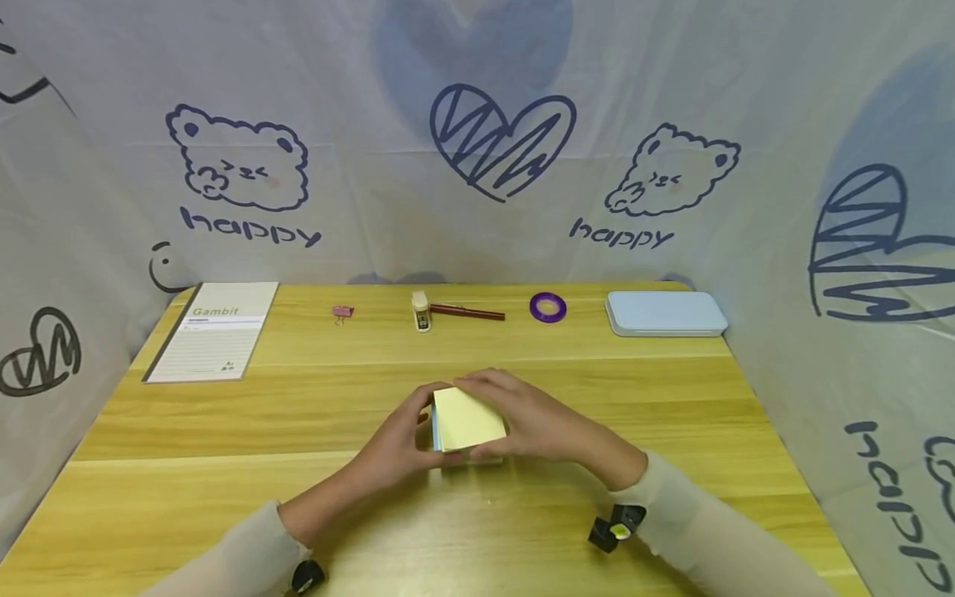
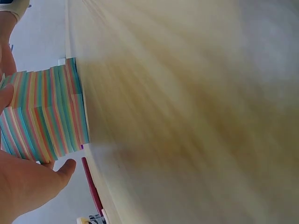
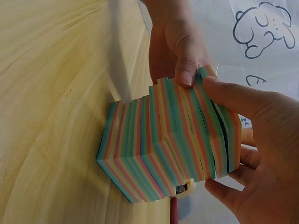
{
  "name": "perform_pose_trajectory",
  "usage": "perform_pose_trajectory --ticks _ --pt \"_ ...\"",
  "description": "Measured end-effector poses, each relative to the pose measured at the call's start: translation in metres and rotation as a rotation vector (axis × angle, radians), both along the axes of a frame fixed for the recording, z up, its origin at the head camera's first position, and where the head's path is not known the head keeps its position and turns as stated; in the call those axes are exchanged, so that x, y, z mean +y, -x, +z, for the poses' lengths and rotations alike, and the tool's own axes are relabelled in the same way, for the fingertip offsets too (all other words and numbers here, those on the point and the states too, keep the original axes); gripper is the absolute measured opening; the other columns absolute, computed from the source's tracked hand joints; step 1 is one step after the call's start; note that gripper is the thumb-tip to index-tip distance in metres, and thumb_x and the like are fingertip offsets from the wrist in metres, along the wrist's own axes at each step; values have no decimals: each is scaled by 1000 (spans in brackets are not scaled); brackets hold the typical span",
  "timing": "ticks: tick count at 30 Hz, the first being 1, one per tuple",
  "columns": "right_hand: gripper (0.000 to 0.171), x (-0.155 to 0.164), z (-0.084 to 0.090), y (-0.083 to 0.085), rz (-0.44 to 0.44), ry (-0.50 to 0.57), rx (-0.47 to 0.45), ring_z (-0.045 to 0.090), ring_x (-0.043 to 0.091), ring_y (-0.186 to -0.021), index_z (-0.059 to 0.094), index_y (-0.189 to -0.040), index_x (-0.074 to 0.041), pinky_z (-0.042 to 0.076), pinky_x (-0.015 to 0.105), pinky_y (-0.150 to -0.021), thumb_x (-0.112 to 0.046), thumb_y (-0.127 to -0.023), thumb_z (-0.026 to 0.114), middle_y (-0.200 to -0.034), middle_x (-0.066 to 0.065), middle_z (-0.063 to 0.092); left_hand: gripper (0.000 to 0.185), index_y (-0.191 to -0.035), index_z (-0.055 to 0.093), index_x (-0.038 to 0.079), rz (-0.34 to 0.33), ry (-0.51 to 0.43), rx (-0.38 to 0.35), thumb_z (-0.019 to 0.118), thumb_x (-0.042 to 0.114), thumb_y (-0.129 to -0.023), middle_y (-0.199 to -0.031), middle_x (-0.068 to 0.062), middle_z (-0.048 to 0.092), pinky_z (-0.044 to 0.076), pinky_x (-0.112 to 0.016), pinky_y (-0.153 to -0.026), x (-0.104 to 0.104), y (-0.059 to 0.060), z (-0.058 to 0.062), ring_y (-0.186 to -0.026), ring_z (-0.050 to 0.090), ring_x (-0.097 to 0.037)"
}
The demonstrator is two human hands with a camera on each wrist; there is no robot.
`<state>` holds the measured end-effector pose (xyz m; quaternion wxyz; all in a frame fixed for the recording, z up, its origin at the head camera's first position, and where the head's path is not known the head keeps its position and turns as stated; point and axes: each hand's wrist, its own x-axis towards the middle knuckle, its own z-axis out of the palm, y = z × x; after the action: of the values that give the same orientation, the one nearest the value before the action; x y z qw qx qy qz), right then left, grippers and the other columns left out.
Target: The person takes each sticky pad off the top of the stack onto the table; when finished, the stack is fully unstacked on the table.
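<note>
While your left hand (image 1: 395,444) braces the near-left side of the note block (image 1: 468,420) with curled fingers, the block sits on the worktop (image 1: 224,464) midway between both hands, its striped stack standing upright off the wood. Your right hand (image 1: 533,419) wraps the far-right side, and in the right wrist view its fingers (image 3: 233,98) pinch the top sheets, prising them slightly away from the layers below. Both hands are equally close.
</note>
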<state>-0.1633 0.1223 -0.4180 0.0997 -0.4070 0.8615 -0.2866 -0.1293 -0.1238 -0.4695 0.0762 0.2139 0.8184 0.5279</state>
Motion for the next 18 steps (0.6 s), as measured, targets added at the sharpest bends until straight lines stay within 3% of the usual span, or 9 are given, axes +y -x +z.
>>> perform_pose_trajectory --ticks 13,18 --pt "87 8 4 4 -27 19 -25 53 20 -132 44 -157 -15 50 38 -106 -38 -85 86 -151 2 49 87 -154 37 9 -12 1 -20 88 18 -84 -152 -10 47 41 -59 -113 -1 1 -3 -143 43 -33" --pt "88 23 8 10 -72 19 -34 51 25 -137 44 -157 -17 47 45 -110 -42 -84 86 -152 2 48 88 -153 38 10 1 3 -53 90 20 -82 -150 -9 48 40 -59 -114 0 0 -1 -141 44 -30"
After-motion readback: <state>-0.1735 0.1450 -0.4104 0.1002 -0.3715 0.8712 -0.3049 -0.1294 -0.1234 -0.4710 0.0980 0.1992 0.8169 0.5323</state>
